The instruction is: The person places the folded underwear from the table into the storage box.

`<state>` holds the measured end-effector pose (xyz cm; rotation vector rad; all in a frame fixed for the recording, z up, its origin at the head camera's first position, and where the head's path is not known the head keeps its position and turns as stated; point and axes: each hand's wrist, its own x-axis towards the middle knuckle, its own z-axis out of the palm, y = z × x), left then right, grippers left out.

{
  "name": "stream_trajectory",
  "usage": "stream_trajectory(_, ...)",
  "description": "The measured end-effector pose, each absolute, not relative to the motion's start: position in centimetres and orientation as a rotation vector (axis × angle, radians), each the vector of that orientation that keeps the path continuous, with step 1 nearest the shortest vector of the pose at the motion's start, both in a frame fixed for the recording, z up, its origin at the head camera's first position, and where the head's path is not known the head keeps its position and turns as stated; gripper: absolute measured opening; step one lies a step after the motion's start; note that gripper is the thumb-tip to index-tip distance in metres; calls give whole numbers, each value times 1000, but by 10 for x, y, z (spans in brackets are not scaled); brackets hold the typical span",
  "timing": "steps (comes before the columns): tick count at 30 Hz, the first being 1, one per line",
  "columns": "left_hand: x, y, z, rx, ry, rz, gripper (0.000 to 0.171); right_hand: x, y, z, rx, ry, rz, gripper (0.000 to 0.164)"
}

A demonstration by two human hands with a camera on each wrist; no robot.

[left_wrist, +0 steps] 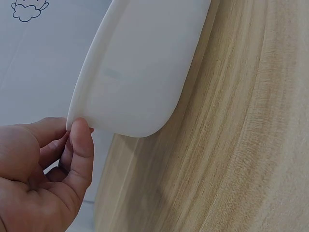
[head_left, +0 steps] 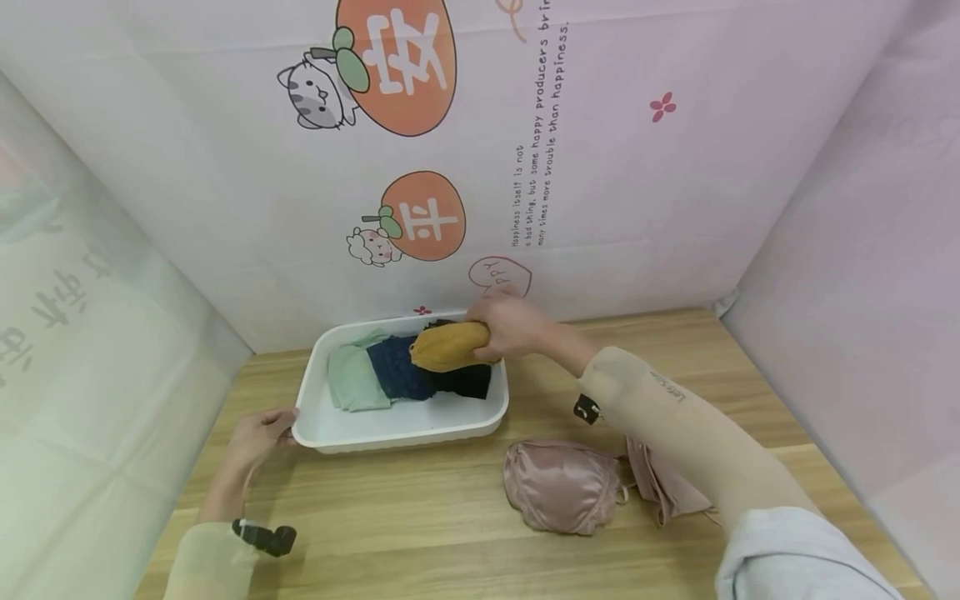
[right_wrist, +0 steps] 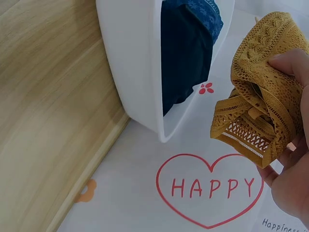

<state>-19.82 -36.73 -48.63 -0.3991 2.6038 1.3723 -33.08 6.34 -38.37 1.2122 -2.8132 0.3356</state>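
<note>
A folded mustard lace bra [head_left: 448, 347] is gripped in my right hand [head_left: 512, 327], above the right end of a white plastic bin [head_left: 405, 436]. The right wrist view shows the thumb on the lace of the bra [right_wrist: 265, 87] and fingers beneath it. My left hand [head_left: 258, 435] pinches the bin's rim at its near left corner, thumb and fingertips on the edge. Inside the bin, pale green folded cloth [head_left: 356, 377], a navy lace-edged garment [head_left: 401, 368] and a black garment [head_left: 468, 381] lie side by side. The held bra partly covers the black one.
On the wooden table [head_left: 390, 517], a pink satin bra [head_left: 562, 486] lies folded at the front right. Beside it is another pink garment [head_left: 663, 483], partly under my right forearm. Printed white cloth [head_left: 600, 208] walls the back and both sides.
</note>
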Motion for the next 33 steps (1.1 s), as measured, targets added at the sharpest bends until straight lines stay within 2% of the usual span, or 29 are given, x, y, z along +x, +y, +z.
stream_trajectory(33,-200,-368,-490,-402,2579,1421,59,-331,3,-387,1360,-2798,292,42)
